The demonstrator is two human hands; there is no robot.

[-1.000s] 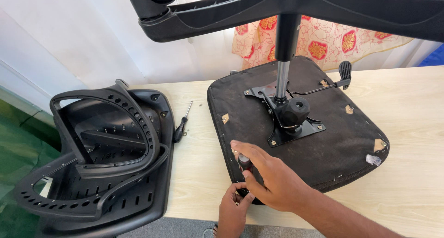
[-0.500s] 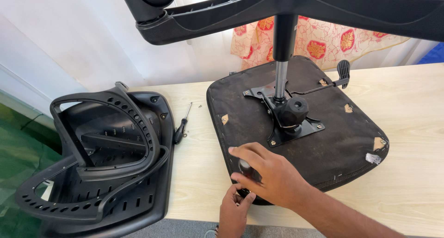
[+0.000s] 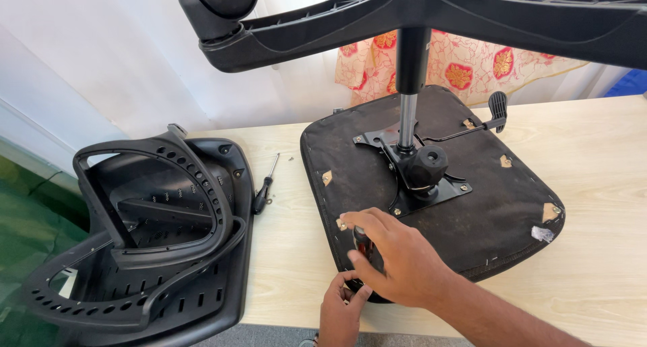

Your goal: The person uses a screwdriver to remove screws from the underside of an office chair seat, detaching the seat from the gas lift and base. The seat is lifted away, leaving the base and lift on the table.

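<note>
Gripping a screwdriver (image 3: 359,242) in my right hand (image 3: 394,259), I am driving at the seat's (image 3: 472,212) near-left corner; left hand (image 3: 340,306) is pinching beside it, steadying needed

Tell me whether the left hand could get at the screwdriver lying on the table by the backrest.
Probably yes: bare tabletop lies between the left hand and the spare screwdriver, with nothing in the way.

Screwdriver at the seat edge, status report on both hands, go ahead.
Right hand wrapped on the screwdriver, tip hidden. Left hand pinching at the seat underside near edge. Second screwdriver idle on table; nothing in the way.
</note>
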